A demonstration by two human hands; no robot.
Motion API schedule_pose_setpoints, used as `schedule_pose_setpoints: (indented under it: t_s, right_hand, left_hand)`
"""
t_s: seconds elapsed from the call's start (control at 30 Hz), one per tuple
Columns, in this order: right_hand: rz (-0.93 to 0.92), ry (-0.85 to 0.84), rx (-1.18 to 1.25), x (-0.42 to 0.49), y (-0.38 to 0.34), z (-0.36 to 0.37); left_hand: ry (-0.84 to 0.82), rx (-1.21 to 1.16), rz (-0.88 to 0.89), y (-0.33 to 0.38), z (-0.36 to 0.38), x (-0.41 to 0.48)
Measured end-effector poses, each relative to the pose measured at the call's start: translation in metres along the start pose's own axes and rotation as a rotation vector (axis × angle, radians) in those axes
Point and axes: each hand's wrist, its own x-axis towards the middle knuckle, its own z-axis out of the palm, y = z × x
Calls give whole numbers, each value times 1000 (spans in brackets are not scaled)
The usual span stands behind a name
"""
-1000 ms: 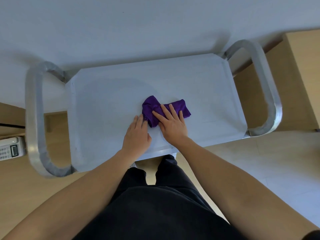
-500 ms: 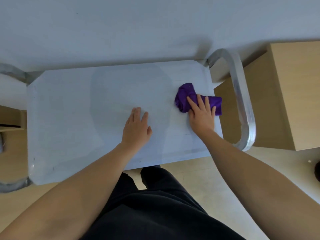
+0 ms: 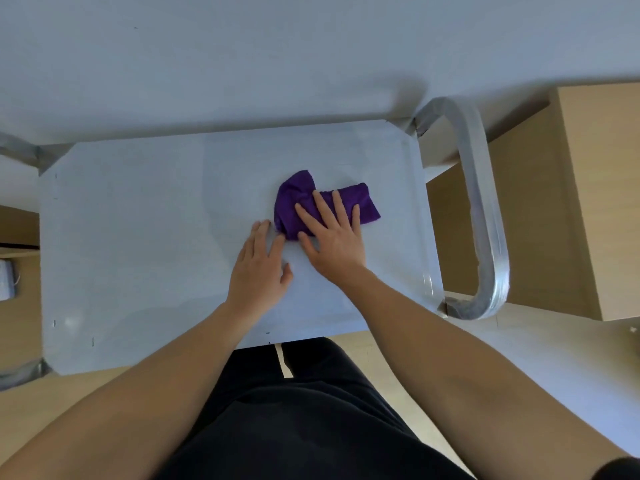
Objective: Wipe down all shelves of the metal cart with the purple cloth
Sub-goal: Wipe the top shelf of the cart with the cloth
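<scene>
1. Purple cloth [image 3: 294,199]: bunched, lying on the top shelf [image 3: 138,220] of the metal cart, right of frame centre, well apart from the right-hand handle [image 3: 485,202].
2. Right hand [image 3: 332,244]: flat on the cloth, fingers straight and spread, pressing it down. Nothing is curled round it.
3. Left hand [image 3: 258,268]: flat on bare shelf, fingers extended, holding nothing. Its fingertips are just beside the cloth's lower-left edge; whether they touch it is not resolvable.
4. Change: half a second ago the cloth sat at the shelf's right edge, next to the handle. It has since come back toward the centre, beside the left hand, which has held its spot. A second ago the cloth was also mid-shelf.
5. Reading: one out-and-back stroke over the right half of the shelf, with the left hand probably bracing the cart.
6. Task status (judgement): early. The shelf area at frame left looks not yet covered, and the lower shelves are hidden beneath this one.
</scene>
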Motion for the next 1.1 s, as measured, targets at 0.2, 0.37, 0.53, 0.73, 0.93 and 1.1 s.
schedule_pose_setpoints:
  t_s: [0.2,0.37,0.53,0.73,0.93,1.1]
  right_hand:
    - [82,76,-22,13,68,-13]
    - [443,81,66,45,62,-22]
    - [252,-7,13,60,-16,-12]
    - [-8,34,-70,71,20,-15]
    - [469,83,35,90,77,-36]
    - [356,75,38,93,19,-22]
  left_hand:
    - [7,-26,29,-2,1,4]
    - [2,-16,30,-6,0,6]
    - [19,-38,2,-2,4,4]
    - [54,-44,25,-5,7,4]
    - [94,-53,30,-6,9,4]
    - [104,-47,30,-8,10,5]
